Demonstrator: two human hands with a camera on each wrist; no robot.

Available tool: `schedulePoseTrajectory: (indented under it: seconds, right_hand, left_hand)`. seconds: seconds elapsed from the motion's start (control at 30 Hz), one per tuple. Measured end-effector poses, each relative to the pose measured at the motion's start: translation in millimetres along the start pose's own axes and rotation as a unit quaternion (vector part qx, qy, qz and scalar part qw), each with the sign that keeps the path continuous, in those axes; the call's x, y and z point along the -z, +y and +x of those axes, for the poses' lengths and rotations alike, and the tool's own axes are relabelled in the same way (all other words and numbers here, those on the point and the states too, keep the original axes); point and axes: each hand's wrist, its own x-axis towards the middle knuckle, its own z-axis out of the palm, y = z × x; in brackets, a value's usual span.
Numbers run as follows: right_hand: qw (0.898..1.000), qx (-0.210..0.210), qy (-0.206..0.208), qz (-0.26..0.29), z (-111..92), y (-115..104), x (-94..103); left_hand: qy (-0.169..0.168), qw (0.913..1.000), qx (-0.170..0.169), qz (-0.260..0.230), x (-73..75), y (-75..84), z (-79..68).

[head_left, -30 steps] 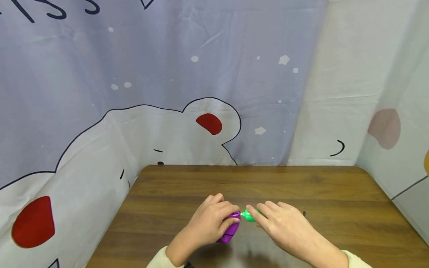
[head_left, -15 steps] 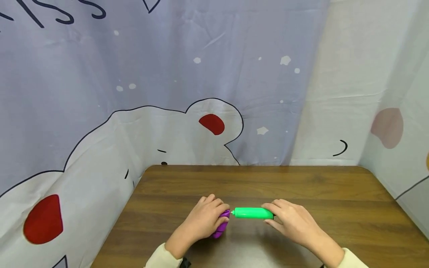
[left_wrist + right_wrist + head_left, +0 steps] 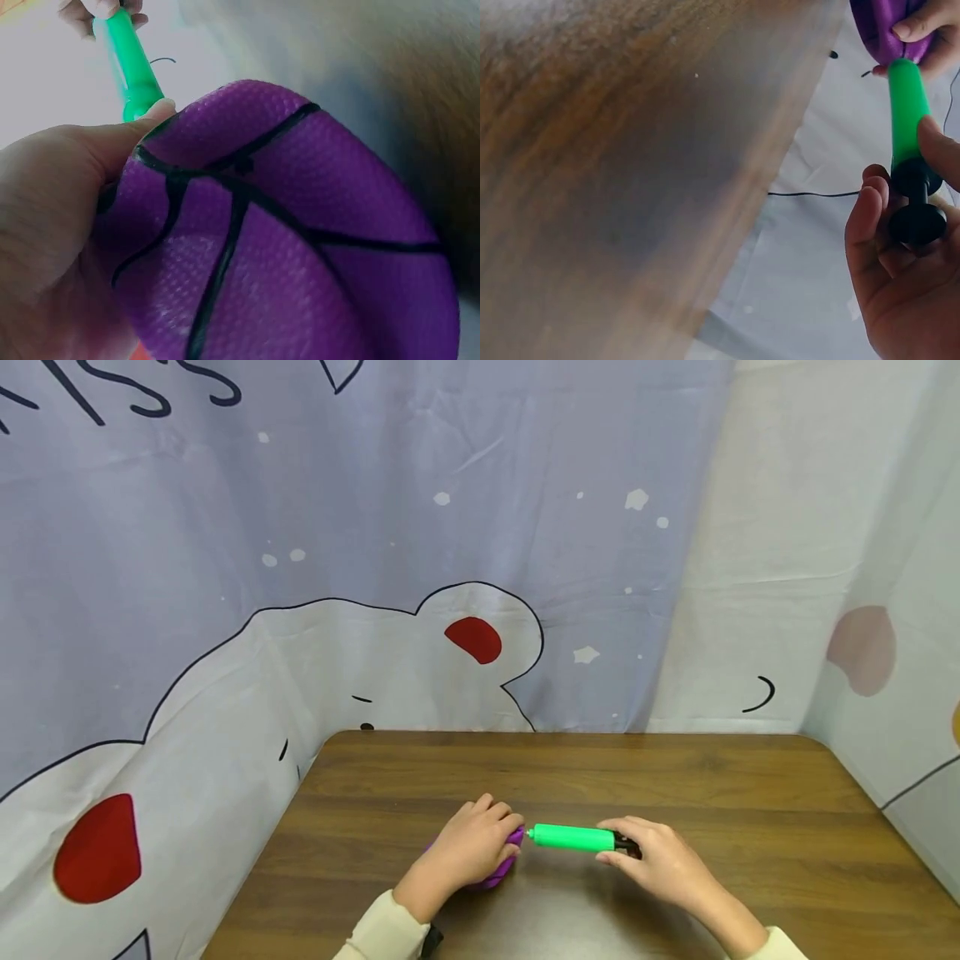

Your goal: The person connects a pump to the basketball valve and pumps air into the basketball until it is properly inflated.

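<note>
A deflated purple ball [image 3: 300, 210] with black seam lines is folded in and dented. My left hand [image 3: 468, 843] grips it, thumb on the near side, and hides much of it in the head view. A green hand pump [image 3: 573, 837] lies level to the right of the ball. Its thin nozzle end meets the ball by the left thumb; how deep the needle sits cannot be told. My right hand [image 3: 656, 860] holds the rear of the pump between thumb and fingers. The black plunger handle [image 3: 917, 223] stands a little out from the green barrel, inside that hand.
Both hands are over a brown wooden table [image 3: 697, 777]. Behind it and at its sides hangs a printed cloth [image 3: 585, 552] with cartoon figures. A black band [image 3: 431, 939] shows by the left sleeve.
My right hand has slid from over the green barrel to the pump's rear, uncovering the barrel. The black handle now shows there. The left hand has kept its grip on the ball, shifting slightly.
</note>
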Motion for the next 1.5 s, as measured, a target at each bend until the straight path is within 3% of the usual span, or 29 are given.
schedulePoseTrajectory:
  seconds: [0.2,0.33,0.43,0.53,0.67,0.83,0.97,1.17,1.33,1.5]
  right_hand:
    - [0.997,-0.049,-0.006,0.055,-1,5,1.9]
    - [0.985,-0.102,-0.027,0.135,0,5,9.7]
    - [0.96,-0.146,-0.051,0.233,-1,6,13.4]
    - [0.922,-0.202,-0.061,0.325,-1,7,13.4]
    - [0.879,-0.278,-0.044,0.386,-3,5,10.5]
    - [0.857,-0.321,-0.008,0.403,-4,-1,6.1]
    - [0.851,-0.33,0.016,0.408,-4,-6,5.4]
    - [0.855,-0.321,0.034,0.405,-3,-12,6.0]
    - [0.861,-0.31,0.044,0.401,-2,-17,5.2]
    - [0.871,-0.303,0.058,0.381,-2,-21,4.4]
  left_hand:
    - [-0.022,0.9988,0.021,-0.038,-8.3,0.7,7.6]
    - [-0.035,0.9974,0.032,-0.054,-12.1,0.8,11.9]
    - [-0.041,0.9967,0.035,-0.06,-13.3,1.0,13.5]
    - [-0.038,0.9972,0.037,-0.053,-12.5,3.0,14.5]
    - [-0.034,0.9978,0.04,-0.041,-7.6,12.6,18.1]
    - [0.003,0.9989,0.041,-0.025,-2.6,37.1,28.3]
    - [0.047,0.9977,0.048,-0.009,-2.0,61.1,40.8]
    - [0.085,0.9944,0.059,0.019,-5.0,89.4,57.1]
    - [0.11,0.9909,0.072,0.031,-8.9,99.2,63.9]
    - [0.114,0.9891,0.086,0.036,-11.1,103.0,66.2]
